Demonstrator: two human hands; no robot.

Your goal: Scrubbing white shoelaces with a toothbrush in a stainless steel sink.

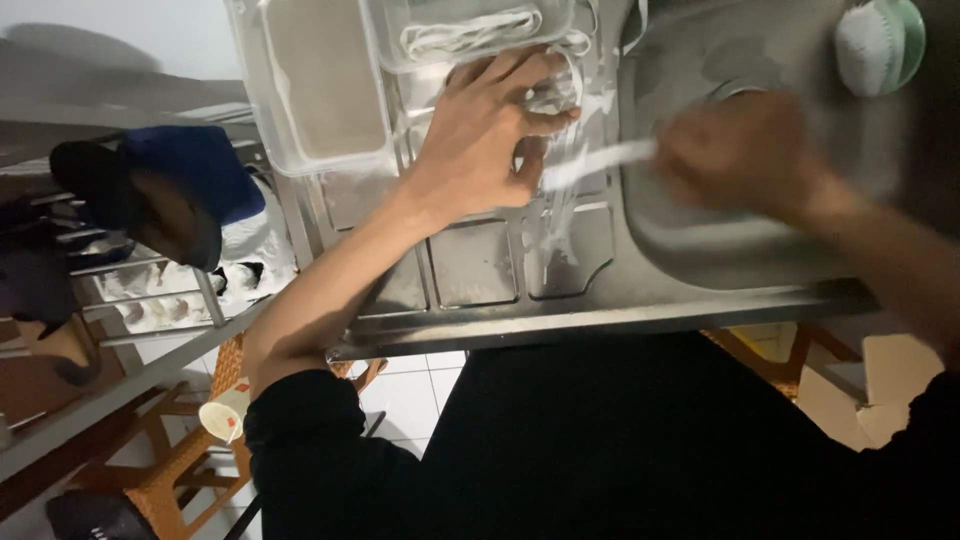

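The left hand (490, 135) is resting on the steel drainboard (470, 265) beside the sink (700, 240), its fingers curled around a small clear glass item (553, 95) and pressing it down near the top of the drainboard. The item is partly hidden by the fingers, so its exact shape cannot be told. The right hand (745, 150) is blurring over the sink bowl, closed around one end of a thin white utensil (598, 163); the other end is pointing toward the left hand and lying just beside the glass item. Whether the tip is touching the glass cannot be told. White soapy streaks are showing on the drainboard below the left hand.

A clear plastic tub (325, 85) is sitting at the upper left of the drainboard, with a second clear container (470, 30) holding white items just beside it. A white scrubber in a green dish (880, 45) is standing at the far corner of the sink. A blue cap (165, 185) is lying on a rack to the left.
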